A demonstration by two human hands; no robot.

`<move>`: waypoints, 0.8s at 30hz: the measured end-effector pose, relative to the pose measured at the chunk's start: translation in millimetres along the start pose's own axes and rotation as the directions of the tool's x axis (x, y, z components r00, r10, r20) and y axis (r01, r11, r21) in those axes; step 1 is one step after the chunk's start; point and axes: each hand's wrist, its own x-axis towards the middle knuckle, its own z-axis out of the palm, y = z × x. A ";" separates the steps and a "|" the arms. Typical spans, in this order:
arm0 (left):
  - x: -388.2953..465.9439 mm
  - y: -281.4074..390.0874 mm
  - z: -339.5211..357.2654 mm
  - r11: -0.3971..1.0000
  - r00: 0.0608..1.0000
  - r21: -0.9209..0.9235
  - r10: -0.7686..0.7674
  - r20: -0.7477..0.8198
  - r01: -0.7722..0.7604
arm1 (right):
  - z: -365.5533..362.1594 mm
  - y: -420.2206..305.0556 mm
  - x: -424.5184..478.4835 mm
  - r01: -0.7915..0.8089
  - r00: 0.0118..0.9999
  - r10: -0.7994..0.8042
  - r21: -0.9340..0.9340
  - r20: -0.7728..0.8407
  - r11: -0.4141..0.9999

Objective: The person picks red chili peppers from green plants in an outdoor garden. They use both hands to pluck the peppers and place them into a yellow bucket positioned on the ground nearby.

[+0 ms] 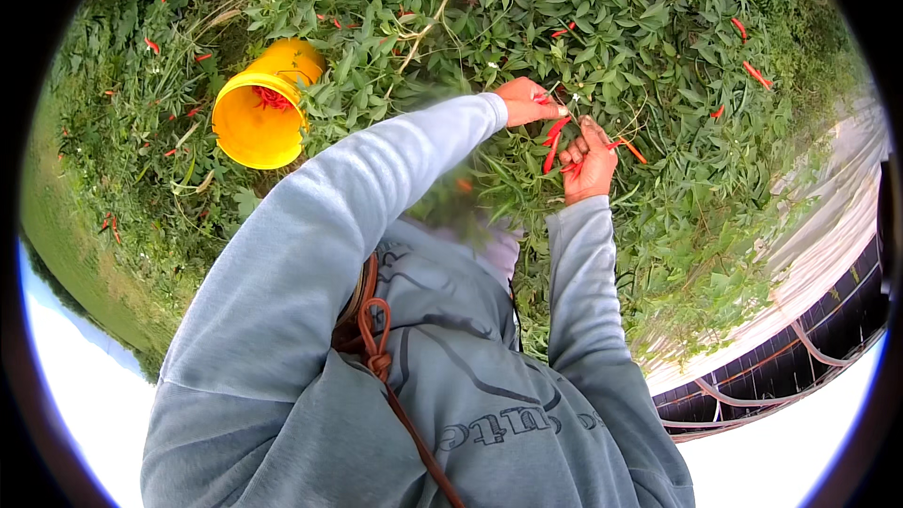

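My left hand (529, 101) reaches in from the left over the pepper plants, thumb and fingers pinched together. A bit of red chilli (541, 97) shows between its fingers. Just below and to the right, my right hand (590, 161) is curled with red chilli peppers (613, 144) poking out from its fingers and palm. Red chillies (554, 141) hang between the two hands, beside the right fingers. An orange-red chilli (633, 151) sticks out to the right of that hand. Leaves and fingers hide where the stems join.
A yellow bucket (262, 113) lies tipped among the plants at left, with picked red chillies (271, 98) inside. Dense chilli plants (607, 35) spread all around, bearing scattered red fruit. A bare branch (430, 22) crosses above the left forearm. Pale sheeting (822, 226) runs along the right.
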 end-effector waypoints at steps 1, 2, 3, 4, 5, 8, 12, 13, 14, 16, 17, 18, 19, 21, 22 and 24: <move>-5.0 5.6 3.5 1.000 1.000 0.002 -0.025 0.014 0.025 | -3.5 1.9 -3.4 -0.004 1.000 0.004 0.003 -0.002 1.000; -10.6 9.9 3.4 0.996 0.998 -0.070 -0.058 0.036 0.060 | -7.8 4.1 -6.0 -0.009 1.000 0.009 0.005 -0.004 1.000; -17.6 12.0 0.7 0.986 0.994 -0.137 -0.091 0.057 0.098 | -9.7 5.8 -9.8 -0.014 1.000 0.014 0.009 -0.002 1.000; -24.5 13.6 -0.5 0.970 0.989 -0.203 -0.123 0.079 0.137 | -9.0 5.7 -13.9 0.001 1.000 -0.001 -0.009 -0.016 1.000; -31.9 14.1 1.9 0.976 0.996 -0.200 -0.073 0.060 0.083 | -10.9 4.6 -18.3 0.003 1.000 -0.003 -0.016 -0.002 1.000; -45.6 5.1 8.9 0.983 0.994 -0.150 0.102 -0.023 -0.105 | -7.1 -0.4 -32.6 0.030 0.996 -0.024 -0.067 0.083 0.997; -47.4 0.9 13.1 0.983 0.990 0.128 0.126 0.072 -0.134 | -5.5 -3.8 -52.9 0.091 0.988 -0.036 -0.368 0.153 0.925; -52.7 12.2 14.0 0.977 0.983 0.136 0.154 0.099 -0.167 | -6.8 -3.3 -59.0 0.116 0.990 -0.057 -0.501 0.133 0.858; -55.1 16.2 19.6 0.966 0.976 0.151 0.199 0.092 -0.211 | -18.4 8.3 -53.6 0.239 0.969 -0.153 -0.575 0.195 0.783; -60.0 25.3 27.1 0.944 0.971 0.231 0.223 0.087 -0.237 | -20.8 14.4 -63.5 0.402 0.914 -0.303 -0.693 0.269 0.598; -62.9 28.9 28.3 0.950 0.980 0.246 0.170 0.102 -0.191 | -24.3 11.9 -72.0 0.309 0.942 -0.289 -0.775 0.170 0.551; -67.2 28.5 31.6 0.961 0.984 0.220 0.150 0.096 -0.168 | -28.9 13.9 -76.4 0.294 0.939 -0.309 -0.811 0.148 0.506; -71.5 28.1 34.6 0.971 0.988 0.193 0.128 0.090 -0.144 | -33.3 16.4 -79.0 0.277 0.935 -0.330 -0.843 0.127 0.461; -78.9 26.3 42.7 0.978 0.997 0.195 0.072 0.042 -0.079 | -39.6 20.5 -86.0 0.317 0.914 -0.354 -0.893 0.198 0.318; -82.6 25.5 46.8 0.980 0.999 0.195 0.044 0.020 -0.047 | -41.7 22.1 -88.6 0.333 0.902 -0.363 -0.911 0.232 0.245; -90.9 28.8 51.9 0.993 0.997 0.103 0.061 -0.047 -0.056 | -43.7 20.1 -91.3 0.315 0.905 -0.370 -0.916 0.212 0.247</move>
